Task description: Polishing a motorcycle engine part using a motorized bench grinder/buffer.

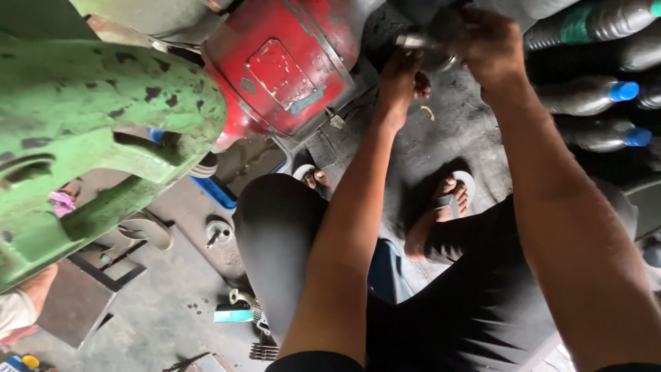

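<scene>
Beyond the seated person's knees, both hands work a small metal part held in the air.
Left hand [403, 86] steadies it from below, fingers curled; right hand [490, 48] pinches the metal part [420, 43] beside the red tank [282, 69]; a firm, two-handed grip seems wise, with dark bottles [592, 96] stacked beyond.

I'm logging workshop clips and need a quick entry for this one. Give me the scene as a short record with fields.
setting: workshop with a grey concrete floor
left hand: fingers up against a small metal part
right hand: closed over the same part from above
machine: red housing beside a green casting
right side: dark bottles with blue caps
feet: sandals
</scene>
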